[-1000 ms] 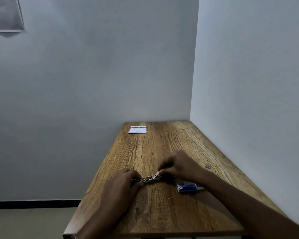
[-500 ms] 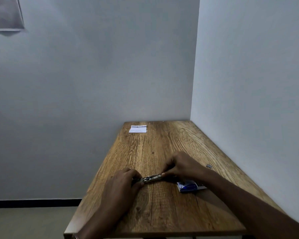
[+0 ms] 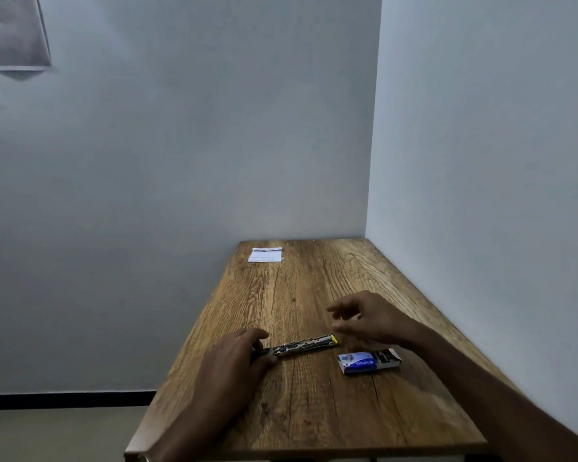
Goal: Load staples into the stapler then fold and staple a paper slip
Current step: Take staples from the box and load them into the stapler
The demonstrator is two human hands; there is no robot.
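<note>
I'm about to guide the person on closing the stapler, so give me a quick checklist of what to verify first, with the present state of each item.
1. Stapler steadied: ok, the left hand grips its near end on the wooden table.
2. Right hand free: ok, it hovers open above the stapler's far end, holding nothing.
3. Staples seated in the channel: cannot tell, too small to see.
4. Staple box out of the way: ok, it lies open beside the stapler, apart from it.
5. Paper slip ready: not ok, it lies unfolded at the table's far left corner.
</note>
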